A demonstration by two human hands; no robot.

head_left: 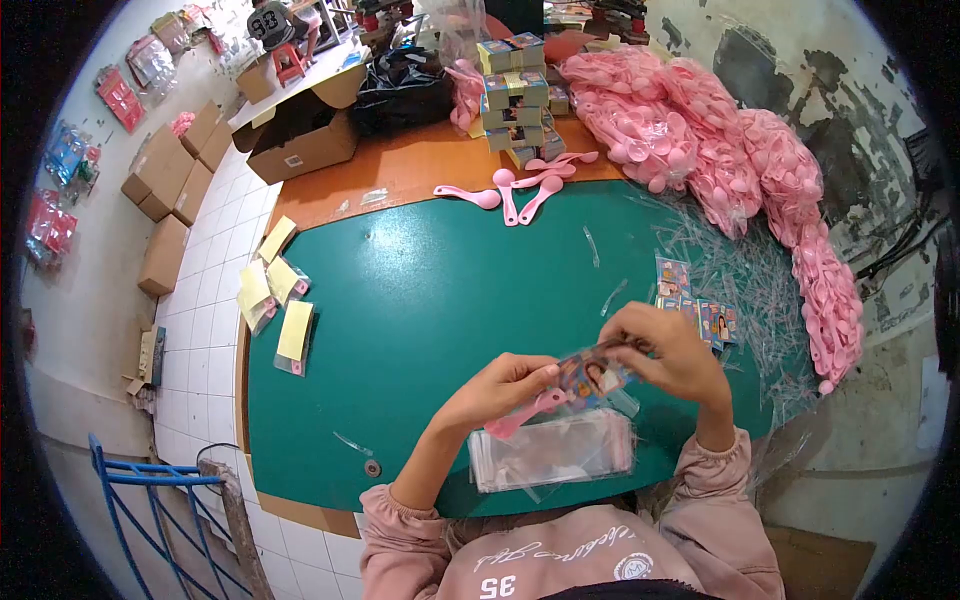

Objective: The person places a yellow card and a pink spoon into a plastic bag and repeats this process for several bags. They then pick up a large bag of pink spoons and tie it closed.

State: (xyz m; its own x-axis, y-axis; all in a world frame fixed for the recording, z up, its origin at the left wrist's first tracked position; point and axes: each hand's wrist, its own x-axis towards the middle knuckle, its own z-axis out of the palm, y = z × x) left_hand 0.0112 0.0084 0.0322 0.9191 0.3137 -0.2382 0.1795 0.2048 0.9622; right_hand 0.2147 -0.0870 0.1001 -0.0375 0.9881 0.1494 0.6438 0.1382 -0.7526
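Close over the stack of clear plastic bags [550, 450], my left hand [500, 385] pinches a clear bag with a pink spoon [525, 415] showing through it. A colourful printed card [590, 374] stretches between my two hands, at the bag's upper end. The fingers of my right hand [665, 350] are closed on the card's top edge. Just beyond that hand lie more printed cards [715, 322] on the green table [420, 290].
Packed bags with yellow cards [294, 330] lie at the left edge. Loose pink spoons [505, 195] and bundled card stacks [517, 95] are at the back. Bagged spoons [690, 140] heap along the right, beside clear plastic strips [745, 275]. A person [275, 25] sits far back left.
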